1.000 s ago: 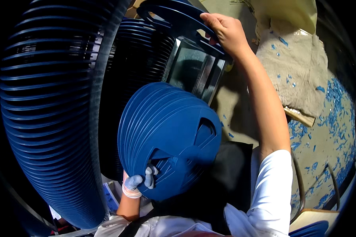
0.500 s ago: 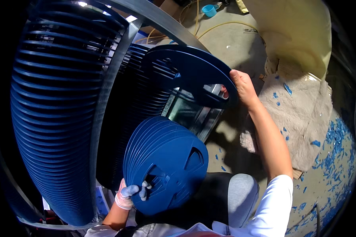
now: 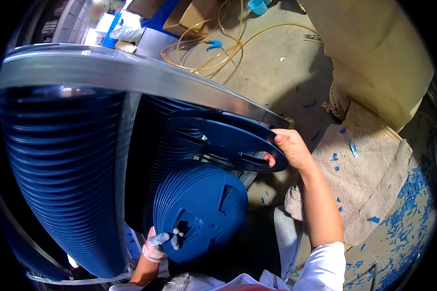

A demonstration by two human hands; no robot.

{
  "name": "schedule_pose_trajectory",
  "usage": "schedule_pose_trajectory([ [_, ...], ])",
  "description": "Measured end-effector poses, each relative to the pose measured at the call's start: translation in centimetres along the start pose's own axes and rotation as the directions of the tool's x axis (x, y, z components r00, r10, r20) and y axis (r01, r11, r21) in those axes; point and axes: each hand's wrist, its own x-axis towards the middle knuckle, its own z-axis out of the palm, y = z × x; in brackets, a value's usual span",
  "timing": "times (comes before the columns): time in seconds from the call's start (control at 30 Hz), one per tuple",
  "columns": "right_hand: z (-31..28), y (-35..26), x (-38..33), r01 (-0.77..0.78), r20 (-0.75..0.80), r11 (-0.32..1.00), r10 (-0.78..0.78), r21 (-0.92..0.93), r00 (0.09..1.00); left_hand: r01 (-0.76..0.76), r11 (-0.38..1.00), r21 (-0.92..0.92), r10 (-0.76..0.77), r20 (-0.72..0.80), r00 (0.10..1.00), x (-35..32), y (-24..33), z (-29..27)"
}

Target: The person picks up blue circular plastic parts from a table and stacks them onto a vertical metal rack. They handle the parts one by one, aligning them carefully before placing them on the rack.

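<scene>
My left hand (image 3: 155, 245), in a pale glove with grey fingertips, grips a fanned stack of blue plastic reel discs (image 3: 209, 213) by its lower left edge. Its fingers pass through one of the cut-out windows. Above and to the right, my bare right hand (image 3: 293, 151) pinches the rim of another blue plastic reel disc (image 3: 218, 136), thumb on top and fingertips showing in a window. A second edge shows right behind that disc; I cannot tell whether it is a separate one. The far side of the held disc reaches over a long row of discs in the rack.
A metal rack frame (image 3: 116, 72) crosses the left side, with a dense row of blue discs (image 3: 63, 169) inside. A beige cloth (image 3: 359, 189) lies at right beside scattered blue fragments (image 3: 408, 213). A yellowish hose (image 3: 277, 26) with a blue air gun (image 3: 213, 45) lies on the floor beyond.
The view has tilted up, so the rack's top bar and the floor beyond show more. The disc in my right hand lies flatter and lower in view. Both hands keep their holds.
</scene>
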Motion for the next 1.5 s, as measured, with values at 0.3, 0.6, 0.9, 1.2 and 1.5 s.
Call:
schedule_pose_trajectory([
  [0.3,0.1,-0.5,0.1,-0.084,0.018,0.990,0.087,-0.115,0.996,0.098,0.994,-0.042,-0.099,-0.012,0.995,1.9,1.9,1.6],
  [0.6,0.1,-0.7,0.2,-0.084,0.016,0.961,0.091,-0.262,0.996,0.103,0.994,0.019,-0.102,-0.064,0.993,2.0,1.9,1.1],
  [0.9,0.3,-0.4,-0.1,0.108,-0.117,0.968,-0.137,-0.224,0.984,-0.013,0.999,0.043,0.015,-0.031,0.999,-0.1,1.8,0.7],
  [1.2,1.0,0.2,0.8,0.233,-0.269,0.912,-0.330,-0.337,0.905,-0.118,0.992,0.047,0.113,0.098,0.989,-4.3,0.2,-3.6],
  [1.5,6.6,0.0,-0.9,0.232,-0.251,0.570,-0.642,-0.789,0.724,-0.171,0.981,-0.087,0.184,0.181,0.966,-5.6,-3.0,-9.0],
])
